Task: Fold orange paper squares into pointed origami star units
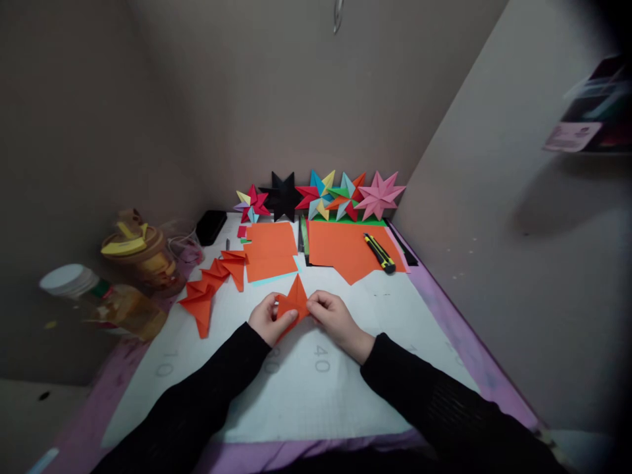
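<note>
An orange folded paper piece (297,296) is held up over the white mat, its pointed tip toward the back. My left hand (270,318) grips its left side, with the thumb lying across the front. At the right edge, the fingers of my right hand (332,315) pinch the paper. To the left lie several folded orange paper units (200,296) in a slanting row. Just behind my hands are a stack of orange paper sheets (270,250) and a larger orange sheet (336,243) with a pointed front edge.
A yellow and black utility knife (379,253) rests on the larger sheet. Several paper stars, one of them black (283,196), lean against the back wall. At left stand a lidded cup (143,253), a white-capped bottle (118,306) and a black phone-like object (211,227).
</note>
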`<state>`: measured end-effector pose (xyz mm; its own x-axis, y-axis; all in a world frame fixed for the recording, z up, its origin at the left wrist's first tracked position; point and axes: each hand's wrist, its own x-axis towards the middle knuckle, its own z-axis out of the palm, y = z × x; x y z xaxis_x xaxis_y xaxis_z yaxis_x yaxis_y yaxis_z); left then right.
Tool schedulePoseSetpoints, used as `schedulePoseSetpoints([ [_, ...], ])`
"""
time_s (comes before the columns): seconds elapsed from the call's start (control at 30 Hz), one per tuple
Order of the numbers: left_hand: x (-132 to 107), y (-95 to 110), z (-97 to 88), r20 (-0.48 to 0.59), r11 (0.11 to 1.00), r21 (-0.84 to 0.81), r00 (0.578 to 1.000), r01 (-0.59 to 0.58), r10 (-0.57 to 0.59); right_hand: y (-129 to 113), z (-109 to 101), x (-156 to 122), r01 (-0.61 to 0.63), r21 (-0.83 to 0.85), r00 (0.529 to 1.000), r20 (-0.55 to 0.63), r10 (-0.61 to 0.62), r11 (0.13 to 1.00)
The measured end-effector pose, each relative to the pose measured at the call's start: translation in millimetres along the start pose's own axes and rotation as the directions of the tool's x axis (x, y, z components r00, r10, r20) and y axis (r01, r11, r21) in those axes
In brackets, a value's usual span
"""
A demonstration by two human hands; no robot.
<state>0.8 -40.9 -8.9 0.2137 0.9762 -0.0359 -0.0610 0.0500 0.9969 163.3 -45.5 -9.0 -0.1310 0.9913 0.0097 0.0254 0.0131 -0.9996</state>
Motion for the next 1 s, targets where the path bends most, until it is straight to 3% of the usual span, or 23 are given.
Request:
schedulePoseSetpoints([
  [0.13, 3, 1, -4.4, -0.109, 0.990, 0.057, 0.985, -0.126, 0.131, 0, 0, -1, 0.001, -0.034, 1.000, 0.006, -0.001, 0.999],
  [0.23, 8, -3, -10.6, -0.111, 0.981, 0.103, 0.979, -0.162, 0.173, 1, 0, -2, 0.018, -0.047, 1.000, 0.015, -0.017, 0.999],
  [0.47, 14, -10, -15.9, -0.154, 0.994, -0.020, 0.983, -0.103, 0.099, -2, -1, -2, 0.020, -0.064, 1.000, 0.011, -0.019, 0.998],
  [0.73, 16, -11, -18.2, -0.207, 0.998, -0.032, 0.977, -0.062, 0.054, -5, 0, -4, 0.106, -0.127, 0.994, 0.043, -0.101, 0.986],
  [1.0, 13, -8, -14.2, -0.250, 0.998, -0.025, 0.967, -0.064, 0.055, -3, -1, -5, 0.109, -0.136, 0.993, 0.061, -0.101, 0.985],
])
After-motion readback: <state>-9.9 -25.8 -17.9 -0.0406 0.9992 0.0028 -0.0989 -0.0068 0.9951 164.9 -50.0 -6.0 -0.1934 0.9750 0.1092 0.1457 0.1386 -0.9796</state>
